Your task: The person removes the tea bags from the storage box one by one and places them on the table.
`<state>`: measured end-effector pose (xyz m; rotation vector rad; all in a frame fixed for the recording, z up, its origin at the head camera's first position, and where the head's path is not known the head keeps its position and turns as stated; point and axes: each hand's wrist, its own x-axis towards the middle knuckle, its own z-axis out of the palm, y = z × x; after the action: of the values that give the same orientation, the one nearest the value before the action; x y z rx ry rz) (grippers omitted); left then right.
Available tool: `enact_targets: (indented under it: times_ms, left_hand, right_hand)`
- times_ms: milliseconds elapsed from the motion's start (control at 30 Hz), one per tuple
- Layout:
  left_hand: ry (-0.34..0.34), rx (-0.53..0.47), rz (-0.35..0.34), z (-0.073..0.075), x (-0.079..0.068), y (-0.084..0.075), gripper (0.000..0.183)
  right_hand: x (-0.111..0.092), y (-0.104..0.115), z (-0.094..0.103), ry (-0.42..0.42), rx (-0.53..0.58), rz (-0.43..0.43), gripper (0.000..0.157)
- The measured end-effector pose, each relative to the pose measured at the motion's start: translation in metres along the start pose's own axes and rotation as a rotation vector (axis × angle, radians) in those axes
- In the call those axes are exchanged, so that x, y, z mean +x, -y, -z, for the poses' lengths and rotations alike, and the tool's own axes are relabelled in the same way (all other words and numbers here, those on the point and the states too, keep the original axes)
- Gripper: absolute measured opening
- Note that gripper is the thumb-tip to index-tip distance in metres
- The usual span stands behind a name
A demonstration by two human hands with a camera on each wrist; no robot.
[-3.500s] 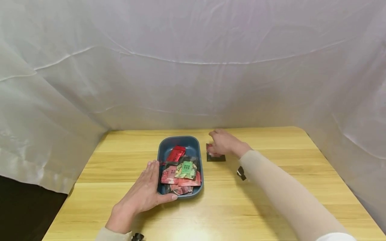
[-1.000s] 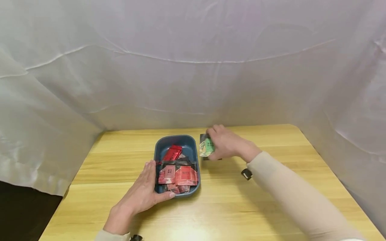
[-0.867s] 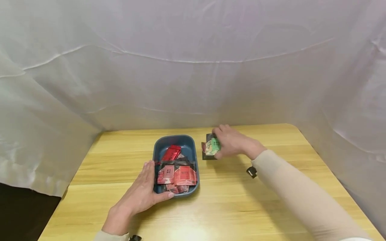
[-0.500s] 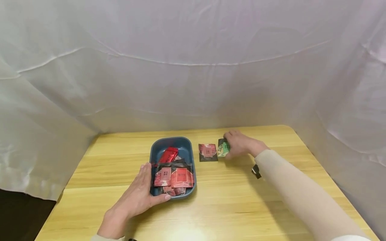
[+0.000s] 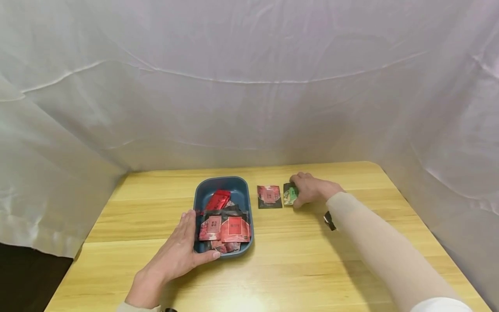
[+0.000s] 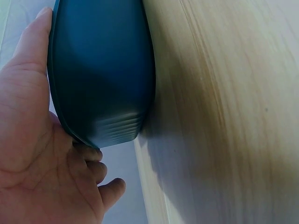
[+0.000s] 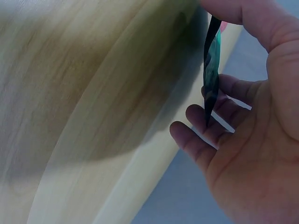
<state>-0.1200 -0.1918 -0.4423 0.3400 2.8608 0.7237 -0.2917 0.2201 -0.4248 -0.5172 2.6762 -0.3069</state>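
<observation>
My left hand (image 5: 175, 253) rests against the left side of a blue plastic bin (image 5: 243, 197), its fingers straight along the wall and its thumb at the near rim. Several sachets lie in the bin, among them a shiny red one (image 5: 219, 200), a dark pink one (image 5: 210, 228) and a bright red one (image 5: 235, 229). To the right, my right hand (image 5: 310, 189) pinches a green and black sachet (image 5: 289, 195) between thumb and fingers. In the right wrist view this sachet (image 7: 212, 70) appears edge-on. A pink and black sachet (image 5: 269, 196) lies flat just left of it.
The bin stands on a light wooden table (image 5: 280, 268). Pale grey cloth (image 5: 249, 117) hangs behind the table and at both sides. The table's far edge runs just beyond my right hand.
My right hand has carried the green sachet from over the pink one to the right, then a little lower beside it. Earlier, the green sachet lay in the bin. My left hand stays at the bin.
</observation>
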Motion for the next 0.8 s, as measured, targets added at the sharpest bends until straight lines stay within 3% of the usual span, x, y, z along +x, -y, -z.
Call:
enact_targets:
  times_ms: [800]
  left_hand:
    - [0.001,-0.004,-0.007,-0.0026,-0.0027,-0.0026,0.144]
  right_hand:
    - [0.0041,0.0049,-0.0018,0.057,-0.070,0.004,0.089]
